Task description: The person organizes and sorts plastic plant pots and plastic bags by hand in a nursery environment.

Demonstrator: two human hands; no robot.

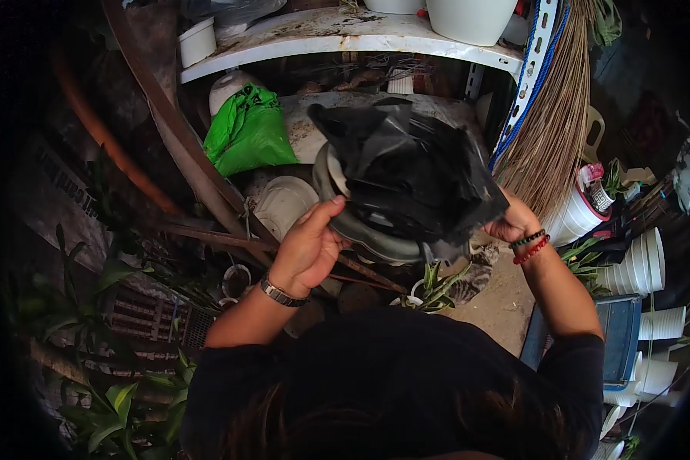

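In front of me a wide grey-green pot (376,244) with a wavy rim is tilted, and a crumpled black plastic bag (422,165) covers most of it. My left hand (310,244) is closed at the pot's near left edge, its thumb lying against the rim. At the bag's right edge my right hand (514,218) is closed on the black plastic, its fingertips partly hidden. Whether the right hand also grips the pot cannot be seen. What lies inside the pot is hidden by the bag.
A bright green bag (249,130) sits behind, beside a pale round dish (284,201). A white metal shelf (345,38) spans the back. Broom bristles (556,115) hang at right above stacked white pots (640,261). Below the pot are a cat (474,280) and a potted plant (431,290).
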